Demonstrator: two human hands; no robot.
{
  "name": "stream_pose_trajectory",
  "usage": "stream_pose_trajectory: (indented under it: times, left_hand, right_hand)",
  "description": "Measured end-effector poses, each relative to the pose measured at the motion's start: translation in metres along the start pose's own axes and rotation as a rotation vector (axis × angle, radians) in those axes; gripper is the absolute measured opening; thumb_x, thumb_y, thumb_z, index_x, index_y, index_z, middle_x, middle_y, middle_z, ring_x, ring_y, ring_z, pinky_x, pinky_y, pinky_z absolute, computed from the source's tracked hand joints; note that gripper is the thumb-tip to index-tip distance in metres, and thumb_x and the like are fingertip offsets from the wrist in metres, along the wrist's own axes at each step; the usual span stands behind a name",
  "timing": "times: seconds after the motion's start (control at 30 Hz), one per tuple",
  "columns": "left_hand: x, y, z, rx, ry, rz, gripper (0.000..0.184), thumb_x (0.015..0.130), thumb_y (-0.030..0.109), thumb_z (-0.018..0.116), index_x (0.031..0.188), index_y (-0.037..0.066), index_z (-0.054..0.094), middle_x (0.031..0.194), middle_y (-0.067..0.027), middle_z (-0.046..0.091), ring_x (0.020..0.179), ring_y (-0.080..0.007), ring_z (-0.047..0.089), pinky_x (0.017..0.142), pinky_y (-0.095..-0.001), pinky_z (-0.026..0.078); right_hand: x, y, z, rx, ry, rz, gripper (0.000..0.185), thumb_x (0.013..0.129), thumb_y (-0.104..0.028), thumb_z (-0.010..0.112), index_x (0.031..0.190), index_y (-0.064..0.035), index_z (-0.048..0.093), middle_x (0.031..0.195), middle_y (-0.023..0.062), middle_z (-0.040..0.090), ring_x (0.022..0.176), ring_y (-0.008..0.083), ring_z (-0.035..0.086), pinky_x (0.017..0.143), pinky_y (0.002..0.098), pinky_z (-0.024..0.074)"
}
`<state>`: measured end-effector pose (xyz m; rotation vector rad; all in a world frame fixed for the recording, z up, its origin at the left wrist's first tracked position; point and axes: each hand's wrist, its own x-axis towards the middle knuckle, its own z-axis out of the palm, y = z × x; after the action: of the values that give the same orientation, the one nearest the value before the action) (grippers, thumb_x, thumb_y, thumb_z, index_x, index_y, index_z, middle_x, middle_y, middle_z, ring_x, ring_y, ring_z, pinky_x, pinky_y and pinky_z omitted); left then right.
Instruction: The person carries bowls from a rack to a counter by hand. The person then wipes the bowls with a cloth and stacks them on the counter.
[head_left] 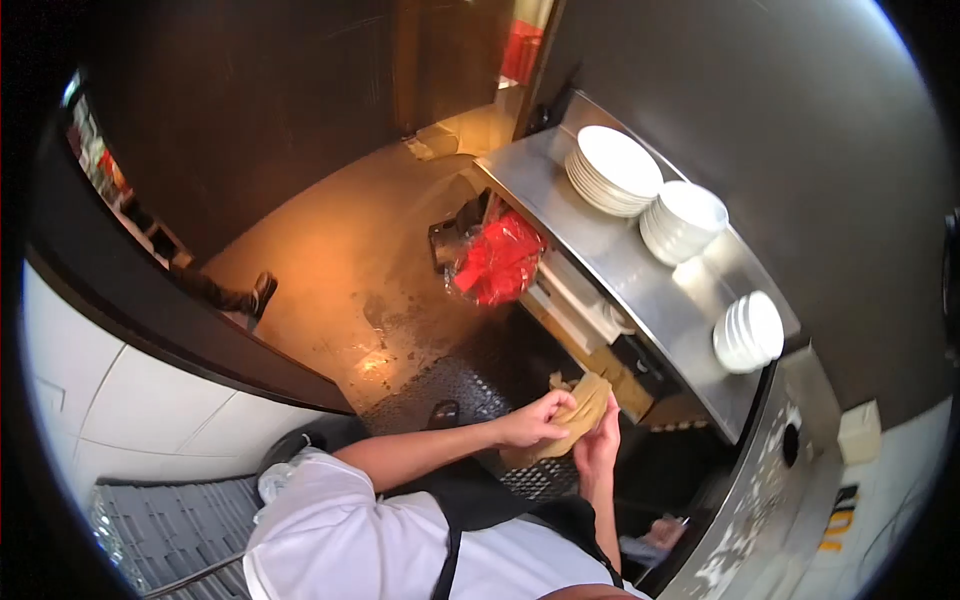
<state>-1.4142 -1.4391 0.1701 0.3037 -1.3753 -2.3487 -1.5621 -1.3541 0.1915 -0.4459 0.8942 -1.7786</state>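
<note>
Both hands, left (539,421) and right (597,441), pinch a tan cloth (583,414) above a black mat (480,385). Steel counter (640,262) bears stacked white plates (614,165) and bowls (748,332). Floor (310,270) shows dark wet-looking patches beside dark walls (270,90).

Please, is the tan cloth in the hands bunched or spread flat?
Bunched: the tan cloth shows creases and uneven folds, gathered between the left hand and right hand.

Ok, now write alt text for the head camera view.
A person's left hand and right hand hold a crumpled tan cloth. Beyond, three stacks of white dishes stand on a metal counter, with a red bag lower down beside it.
</note>
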Motion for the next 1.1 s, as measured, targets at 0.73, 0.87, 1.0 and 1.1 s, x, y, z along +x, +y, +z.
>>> stream_pose_trajectory:
  times: [0.73,0.87,1.0,1.1]
  left_hand:
    - [0.025,0.152,-0.168,-0.096,0.351,0.035,0.055,0.092,0.003,0.065,0.141,0.007,0.041,0.134,-0.0065,0.055,0.117,-0.0177,0.058,0.102,-0.0344,0.047]
    - [0.058,0.186,-0.189,0.052,0.222,0.195,0.052,0.089,0.001,0.066,0.138,0.005,0.047,0.123,-0.0079,0.061,0.112,-0.0162,0.06,0.099,-0.0328,0.048]
    - [0.107,0.233,-0.154,1.128,-0.132,0.285,0.044,0.079,0.008,0.077,0.121,0.004,0.065,0.109,-0.0145,0.061,0.098,-0.0246,0.063,0.085,-0.0361,0.049]
    - [0.145,0.253,-0.116,1.137,-0.148,0.576,0.038,0.082,0.016,0.078,0.117,0.005,0.066,0.099,-0.0126,0.058,0.092,-0.0249,0.06,0.082,-0.0336,0.047]
  right_hand:
    - [0.117,-0.049,0.101,-0.895,-0.057,0.014,0.049,0.087,-0.006,0.075,0.132,-0.0015,0.056,0.122,0.0068,0.061,0.113,0.0154,0.058,0.097,0.0293,0.0472]
    - [0.083,-0.085,0.073,-0.911,0.127,-0.134,0.051,0.081,-0.009,0.081,0.126,0.0013,0.06,0.105,0.0023,0.067,0.09,0.0122,0.062,0.081,0.0261,0.0516]
    - [0.052,-0.133,0.058,-1.669,0.134,-0.186,0.026,0.069,-0.006,0.084,0.092,-0.0011,0.074,0.08,0.0121,0.061,0.07,0.021,0.057,0.065,0.0322,0.0463]
    - [0.036,-0.186,0.045,-1.468,0.332,-0.547,0.016,0.076,-0.012,0.076,0.081,0.0003,0.067,0.086,0.0063,0.058,0.084,0.0185,0.056,0.077,0.0305,0.0461]
